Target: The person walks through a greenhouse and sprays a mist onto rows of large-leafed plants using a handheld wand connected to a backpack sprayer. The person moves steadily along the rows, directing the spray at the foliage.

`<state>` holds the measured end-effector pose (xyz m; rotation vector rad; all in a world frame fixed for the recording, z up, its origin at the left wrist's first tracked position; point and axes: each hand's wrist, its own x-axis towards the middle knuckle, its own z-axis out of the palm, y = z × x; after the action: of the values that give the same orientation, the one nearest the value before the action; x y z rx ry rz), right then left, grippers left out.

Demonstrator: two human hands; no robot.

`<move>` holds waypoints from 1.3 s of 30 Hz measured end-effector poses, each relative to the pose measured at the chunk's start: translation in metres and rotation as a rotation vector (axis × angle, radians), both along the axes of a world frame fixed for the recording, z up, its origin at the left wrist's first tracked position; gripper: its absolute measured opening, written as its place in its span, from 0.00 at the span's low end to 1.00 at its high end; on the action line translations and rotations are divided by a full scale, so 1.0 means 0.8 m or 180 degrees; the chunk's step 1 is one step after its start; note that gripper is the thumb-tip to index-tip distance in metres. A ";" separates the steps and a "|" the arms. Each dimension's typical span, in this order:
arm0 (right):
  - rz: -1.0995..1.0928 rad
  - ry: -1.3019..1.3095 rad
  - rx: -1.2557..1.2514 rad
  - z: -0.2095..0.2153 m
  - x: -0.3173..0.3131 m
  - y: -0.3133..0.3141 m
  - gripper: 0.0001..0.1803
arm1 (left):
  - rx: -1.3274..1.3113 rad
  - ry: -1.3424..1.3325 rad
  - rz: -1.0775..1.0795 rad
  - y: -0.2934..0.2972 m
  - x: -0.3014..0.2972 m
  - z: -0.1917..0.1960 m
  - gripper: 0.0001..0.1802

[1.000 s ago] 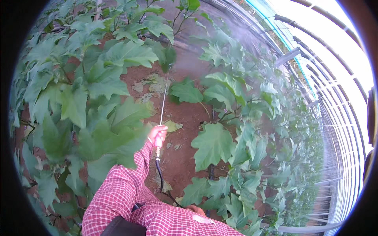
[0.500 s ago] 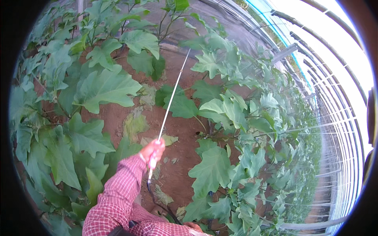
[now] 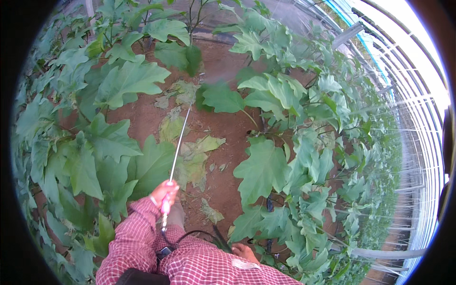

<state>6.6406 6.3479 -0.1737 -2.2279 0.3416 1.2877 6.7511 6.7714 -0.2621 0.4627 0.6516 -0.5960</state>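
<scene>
My left hand (image 3: 165,192), at the end of a red checked sleeve, is wrapped round the pink-and-white handle of a long thin spray wand (image 3: 181,130). The wand points away over the soil, its far end beside a large green leaf (image 3: 222,97), where a faint mist hangs. From its lower end a thin black hose (image 3: 194,232) curves toward my body. Low in the middle, my right hand (image 3: 244,252) is closed at the end of a black bar (image 3: 221,239); its fingers are partly hidden.
Broad-leaved green plants crowd the left (image 3: 107,137) and right (image 3: 263,168). Yellowed leaves (image 3: 194,156) lie on the brown soil (image 3: 223,185) between them. Grey sheeting (image 3: 285,21) stretches across the far end. White hoops and pipes (image 3: 422,142) run along the right.
The wand has swung left, its far end now lower and nearer. My left hand has come back toward my body and slightly left. My right hand shows more fully.
</scene>
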 end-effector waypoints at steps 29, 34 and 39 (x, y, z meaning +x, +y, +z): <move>0.1328 -0.0490 0.0798 -0.061 -0.470 -0.288 0.18 | -0.0036 0.0540 -0.0417 -0.310 -0.745 0.148 0.05; 0.1175 -0.0474 0.0827 -0.063 -0.570 -0.300 0.19 | -0.0188 0.0786 -0.0547 -0.328 -0.906 0.149 0.05; 0.1387 0.0048 0.0813 -0.061 -0.682 -0.326 0.19 | -0.0547 0.0882 -0.0816 -0.383 -0.982 0.121 0.04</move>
<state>6.0946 6.0874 -0.2223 -2.1383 -0.3081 1.4690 5.9659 6.4649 -0.1652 0.3062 0.8024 -0.9625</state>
